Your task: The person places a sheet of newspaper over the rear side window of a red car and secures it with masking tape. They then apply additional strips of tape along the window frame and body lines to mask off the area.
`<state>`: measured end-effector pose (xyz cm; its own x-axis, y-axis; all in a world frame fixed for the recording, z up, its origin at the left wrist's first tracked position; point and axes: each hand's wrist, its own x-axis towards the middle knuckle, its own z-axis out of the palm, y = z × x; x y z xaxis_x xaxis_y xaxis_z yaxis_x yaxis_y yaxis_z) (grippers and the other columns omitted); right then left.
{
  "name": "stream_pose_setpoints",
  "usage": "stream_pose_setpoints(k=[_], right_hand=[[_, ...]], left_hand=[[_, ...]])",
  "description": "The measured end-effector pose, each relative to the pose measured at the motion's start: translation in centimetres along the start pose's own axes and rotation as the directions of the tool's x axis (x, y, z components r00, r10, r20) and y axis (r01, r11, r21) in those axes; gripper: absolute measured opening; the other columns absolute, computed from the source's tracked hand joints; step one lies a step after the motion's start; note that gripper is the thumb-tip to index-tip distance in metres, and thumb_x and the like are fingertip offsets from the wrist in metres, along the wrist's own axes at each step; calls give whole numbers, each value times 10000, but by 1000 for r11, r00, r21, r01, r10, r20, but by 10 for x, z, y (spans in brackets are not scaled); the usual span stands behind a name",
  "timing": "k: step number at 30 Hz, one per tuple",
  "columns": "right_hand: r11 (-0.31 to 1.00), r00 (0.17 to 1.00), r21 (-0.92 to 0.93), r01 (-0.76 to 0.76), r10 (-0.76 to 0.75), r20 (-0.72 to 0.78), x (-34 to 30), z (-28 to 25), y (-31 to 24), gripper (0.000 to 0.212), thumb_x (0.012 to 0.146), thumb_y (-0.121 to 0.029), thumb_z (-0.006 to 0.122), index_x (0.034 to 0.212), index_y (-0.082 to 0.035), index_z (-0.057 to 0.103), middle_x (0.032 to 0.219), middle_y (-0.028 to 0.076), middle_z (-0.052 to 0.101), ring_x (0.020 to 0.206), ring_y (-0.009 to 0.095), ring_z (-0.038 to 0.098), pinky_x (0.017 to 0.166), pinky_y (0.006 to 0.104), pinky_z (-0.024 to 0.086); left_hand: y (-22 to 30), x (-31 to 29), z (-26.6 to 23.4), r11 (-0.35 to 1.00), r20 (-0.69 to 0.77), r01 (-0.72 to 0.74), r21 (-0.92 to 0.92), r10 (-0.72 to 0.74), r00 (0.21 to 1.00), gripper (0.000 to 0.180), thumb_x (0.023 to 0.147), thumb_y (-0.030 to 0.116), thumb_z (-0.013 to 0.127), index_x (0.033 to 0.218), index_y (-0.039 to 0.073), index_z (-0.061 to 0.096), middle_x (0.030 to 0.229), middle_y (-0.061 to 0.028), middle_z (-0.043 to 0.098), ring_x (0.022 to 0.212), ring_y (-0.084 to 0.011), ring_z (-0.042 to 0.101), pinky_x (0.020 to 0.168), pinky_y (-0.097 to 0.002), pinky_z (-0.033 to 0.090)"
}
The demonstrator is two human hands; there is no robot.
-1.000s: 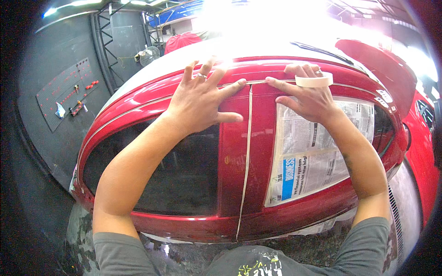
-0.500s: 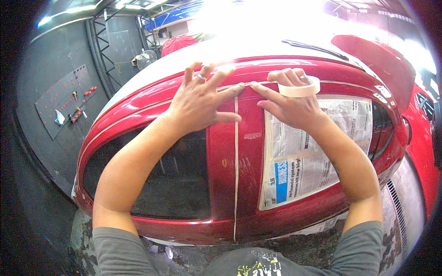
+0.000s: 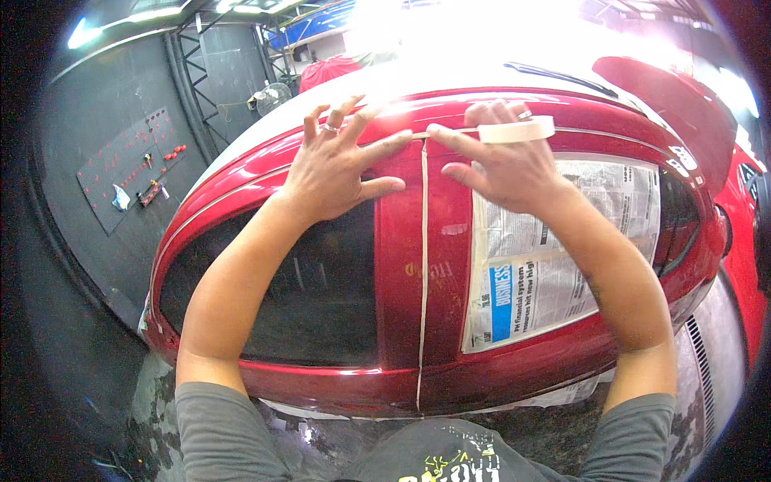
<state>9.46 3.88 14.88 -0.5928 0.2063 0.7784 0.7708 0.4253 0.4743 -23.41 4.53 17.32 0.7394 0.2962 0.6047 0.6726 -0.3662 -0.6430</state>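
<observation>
A red car (image 3: 400, 241) lies side-on before me, with pale tape (image 3: 458, 131) running along the line above its doors. My left hand (image 3: 331, 173) has its fingers spread and holds nothing; its index fingertip rests at the tape line. My right hand (image 3: 514, 175) carries a roll of cream masking tape (image 3: 514, 131) around its curled fingers, while its index finger points left at the same line. The two index tips are slightly apart near the top of a vertical tape strip (image 3: 423, 273) down the door gap. Part of the right fingers is hidden behind the roll.
Newspaper sheets (image 3: 562, 257) cover the right-hand window, edged with tape. The dark left-hand window (image 3: 313, 297) is bare. A raised red panel (image 3: 662, 108) and another red car (image 3: 747, 233) stand at right. At left are a tool pegboard (image 3: 128, 173) and a fan (image 3: 273, 98).
My left index fingertip has moved left across the vertical strip, and the right one has shifted slightly left. The gap between them has widened. The whole view has shifted a little.
</observation>
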Motion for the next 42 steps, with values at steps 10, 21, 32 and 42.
stream_pose_setpoints(k=[10,21,32,42], right_hand=[[892,938,291,-346,325,119,-26,-52,-33,597,1033,-319,819,1597,-170,691,1166,82,695,926,210,660,860,374,536],[-147,787,929,-339,497,366,-125,-55,-135,1263,941,139,534,1794,-193,-337,1368,155,698,945,129,655,904,306,574],[309,864,841,-444,395,311,-125,-57,-144,1159,1070,130,576,1789,-74,-310,1530,332,657,1392,334,689,1192,418,498],[483,898,779,-400,375,229,-139,-73,-171,1096,1008,150,611,1815,23,-118,1420,437,641,1333,593,675,1176,545,504]], left_hand=[[9,-6,-16,986,-13,157,-55,-158,987,678,1002,805,672,1581,455,713,1818,-185,392,1739,-446,191,1351,-708,126],[142,-25,-62,487,-82,132,-863,-392,916,371,833,124,1012,1168,66,864,1194,-124,805,1130,-282,777,990,-400,617],[162,-21,-49,524,-167,-37,-851,-202,965,497,806,116,986,1246,49,763,1267,-149,743,1167,-386,730,1038,-497,599],[190,-49,-39,363,-133,-27,-931,-271,953,418,850,77,949,1205,48,732,1340,-161,718,1280,-389,721,1094,-500,587]])
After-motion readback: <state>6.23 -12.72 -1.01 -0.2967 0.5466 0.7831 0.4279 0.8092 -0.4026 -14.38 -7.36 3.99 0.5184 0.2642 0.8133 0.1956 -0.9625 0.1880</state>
